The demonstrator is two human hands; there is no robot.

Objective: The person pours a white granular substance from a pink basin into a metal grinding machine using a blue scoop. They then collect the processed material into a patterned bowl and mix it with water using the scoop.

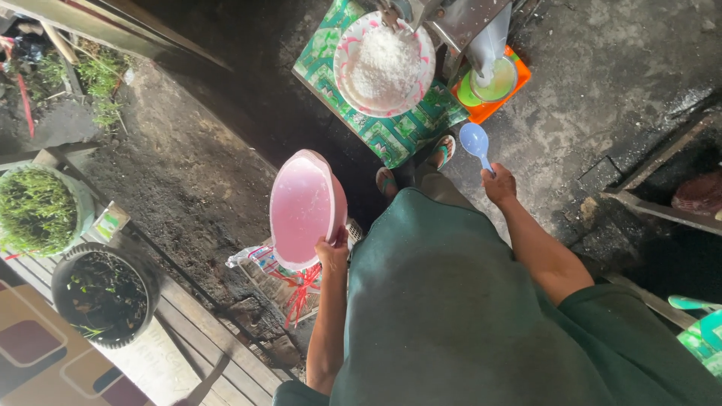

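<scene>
Pink basin (304,207) is empty, tilted on edge, left hand (332,252) clamped on its lower rim at hip height; right hand (499,183) grips one blue spoon (474,140). Looks like filling hasn't begun: the white shreds sit heaped in the patterned bowl (384,63) under the machine (451,19). Count: two basins, one spoon, one green cup (492,81), two plant pots (104,294).

Rough, dark concrete floor (602,90) in daylight, shadowed toward the top. On the left, wooden planks (203,331) carry two round planters (101,293), beside a patch of soil with green weeds (98,75).
</scene>
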